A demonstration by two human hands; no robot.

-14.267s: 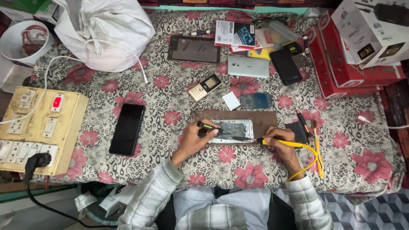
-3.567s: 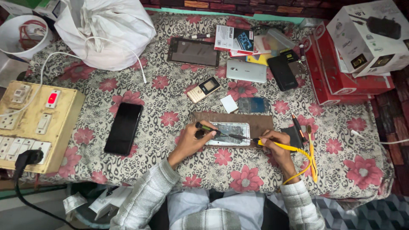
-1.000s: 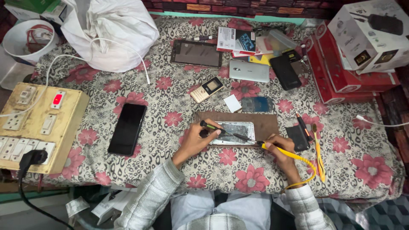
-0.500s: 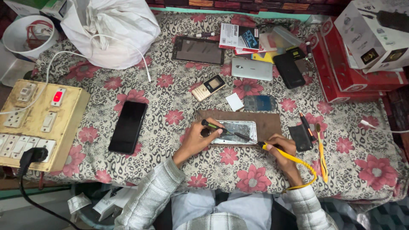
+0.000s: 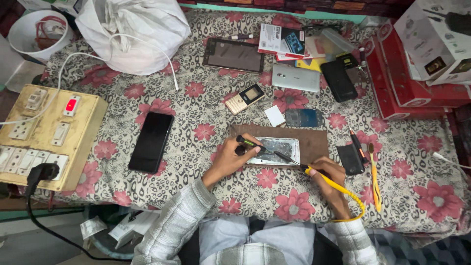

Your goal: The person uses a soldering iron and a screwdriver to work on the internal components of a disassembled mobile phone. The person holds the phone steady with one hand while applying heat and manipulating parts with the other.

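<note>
On a brown mat (image 5: 314, 142) at the near middle of the table (image 5: 196, 118) lies an opened phone (image 5: 274, 150), innards up. Left hand (image 5: 230, 158) rests at its left edge, fingers closed around a dark screwdriver with green band (image 5: 249, 143) angled over the phone. Right hand (image 5: 327, 176) sits just right of the phone, gripping a yellow-handled soldering iron (image 5: 321, 176), tip toward the phone's lower right corner; yellow cord (image 5: 353, 206) loops back to the wrist.

Just above the mat: small white square (image 5: 274, 116) and a blue circuit board (image 5: 305, 118). Right of mat: black flat part (image 5: 350, 159), a pen-like tool (image 5: 356, 143), orange toothbrush (image 5: 374, 176).

Packages: flat rectangular card pack, white and blue (image 5: 281, 40), at far middle; clear plastic wrapper (image 5: 329, 45) beside it; red long boxes (image 5: 407, 83) stacked at far right, white boxes with black and gold labels (image 5: 431, 34) on top.

Left side: black phone (image 5: 151, 142), gold keypad phone (image 5: 244, 99), cream switchboard with red lit switch (image 5: 49, 137), white plastic bag (image 5: 132, 29).
</note>
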